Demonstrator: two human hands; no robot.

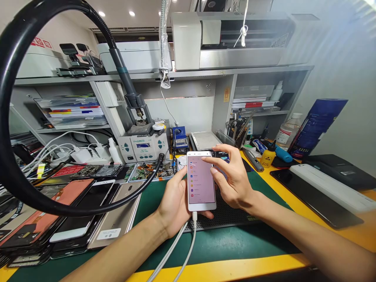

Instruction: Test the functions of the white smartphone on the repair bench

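Observation:
A white smartphone [201, 180] stands nearly upright in my left hand [173, 203], whose palm and thumb are at its left edge, with fingertips showing behind its lower right. Its lit screen shows a list of small coloured icons. A white cable [194, 231] is plugged into the bottom edge. My right hand [233, 174] is open and holds nothing. Its index fingertip is at the top of the screen, though contact is hard to tell, and its thumb is by the phone's right edge. Beneath both hands lies a black perforated mat [232, 217].
A thick black hose [58, 211] loops across the left side from a hot-air station [143, 147]. Stacked phones [96, 207] lie at left, near a tray of circuit parts [167, 170]. On the right are a yellow bottle [268, 157], a dark tablet-like slab [314, 197] and a white bar [331, 186].

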